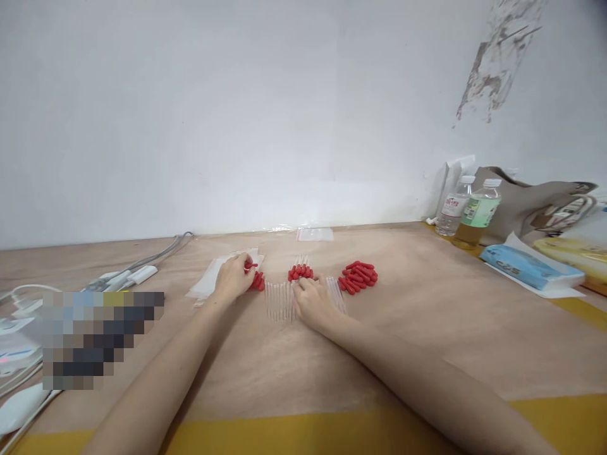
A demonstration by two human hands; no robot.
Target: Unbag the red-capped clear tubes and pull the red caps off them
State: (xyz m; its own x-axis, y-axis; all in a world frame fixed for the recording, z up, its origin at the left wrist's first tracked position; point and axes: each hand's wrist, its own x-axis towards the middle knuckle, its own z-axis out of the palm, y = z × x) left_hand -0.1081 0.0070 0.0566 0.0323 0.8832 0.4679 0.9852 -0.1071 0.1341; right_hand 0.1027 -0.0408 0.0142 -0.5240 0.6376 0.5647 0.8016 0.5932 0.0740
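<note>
My left hand (234, 277) pinches a small red dropper bulb (251, 265) between thumb and fingertips. Just below it lies a small pile of red bulbs (258, 282), partly covered by the hand. My right hand (313, 302) bends over a row of slim clear tubes (279, 301), fingers closed together; what sits in its fingertips is hidden. Behind that hand, finished-looking droppers (300, 272) lie side by side, red ends toward me and clear tips pointing to the wall. A larger heap of red bulbs (360, 277) rests on the right.
White plastic bags (203, 281) lie beside the left hand, and a clear bag (315, 234) by the wall. Cables (156, 256) and a blurred patch (99, 341) are at left. Two bottles (478, 212), a grey bag (516, 202) and a blue tissue pack (531, 265) stand right.
</note>
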